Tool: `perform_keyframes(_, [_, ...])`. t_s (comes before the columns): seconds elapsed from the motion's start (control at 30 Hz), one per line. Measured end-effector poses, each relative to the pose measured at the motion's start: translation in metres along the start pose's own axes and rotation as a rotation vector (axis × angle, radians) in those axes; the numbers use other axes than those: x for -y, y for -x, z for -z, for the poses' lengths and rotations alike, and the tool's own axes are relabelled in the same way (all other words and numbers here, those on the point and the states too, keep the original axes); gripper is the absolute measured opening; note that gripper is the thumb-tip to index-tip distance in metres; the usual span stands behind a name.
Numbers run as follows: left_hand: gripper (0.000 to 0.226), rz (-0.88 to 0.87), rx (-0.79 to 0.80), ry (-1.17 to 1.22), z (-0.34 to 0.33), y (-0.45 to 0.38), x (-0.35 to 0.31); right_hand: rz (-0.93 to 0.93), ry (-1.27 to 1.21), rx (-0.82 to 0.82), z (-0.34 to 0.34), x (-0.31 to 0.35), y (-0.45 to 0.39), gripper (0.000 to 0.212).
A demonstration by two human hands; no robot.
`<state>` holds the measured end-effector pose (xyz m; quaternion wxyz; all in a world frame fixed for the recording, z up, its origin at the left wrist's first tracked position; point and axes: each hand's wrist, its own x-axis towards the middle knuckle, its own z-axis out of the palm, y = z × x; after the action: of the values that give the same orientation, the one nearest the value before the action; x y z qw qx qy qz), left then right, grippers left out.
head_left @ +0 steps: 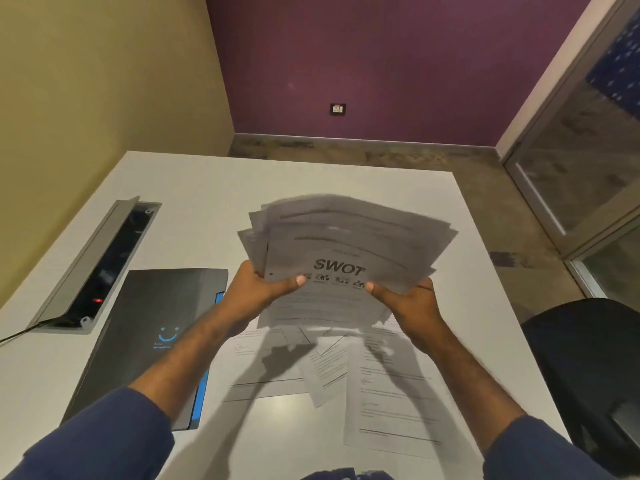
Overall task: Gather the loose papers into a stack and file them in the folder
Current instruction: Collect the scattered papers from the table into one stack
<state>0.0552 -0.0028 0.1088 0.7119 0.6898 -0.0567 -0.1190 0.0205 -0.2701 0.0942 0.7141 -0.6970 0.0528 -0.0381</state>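
Observation:
An uneven bundle of printed papers (346, 244) is lifted above the white table (214, 188), its sheets fanned out and blurred; the front sheet reads "SWOT". My left hand (266, 285) grips the bundle's lower left edge and my right hand (405, 299) grips its lower right edge, thumbs on the front. Under the bundle, several loose sheets (381, 386) lie scattered on the table near me. A dark grey folder (149, 327) with a blue spine and a blue smile logo lies shut on the table to the left of my left arm.
An open cable box (100, 268) with a raised grey lid is sunk in the table at the left, a cable running out of it. A black office chair (585, 368) stands at the table's right side. A glass door is at the far right.

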Motion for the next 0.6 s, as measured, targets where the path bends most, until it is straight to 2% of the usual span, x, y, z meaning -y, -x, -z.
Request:
perform_keyframes(0.1, [0.046,0.009,0.064,0.008,0.008,0.003,0.004,-0.007,-0.025,0.084,0.001,0.002,0.0,0.039])
perform_keyframes(0.17, [0.046,0.022,0.064,-0.007,0.008,0.001,0.008,-0.011,0.001,0.116,0.0,-0.002,-0.002,0.038])
perform_keyframes(0.4, [0.017,0.034,-0.202,0.019,-0.009,-0.008,0.024,-0.008,0.061,-0.014,-0.019,-0.007,-0.007,0.03])
perform_keyframes(0.53, [0.032,-0.039,-0.186,0.085,-0.001,-0.002,0.027,0.024,0.018,-0.062,-0.014,-0.009,-0.008,0.027])
perform_keyframes(0.6, [0.028,-0.007,-0.143,0.006,-0.002,0.004,0.037,-0.068,0.055,-0.054,-0.014,-0.024,-0.004,0.027])
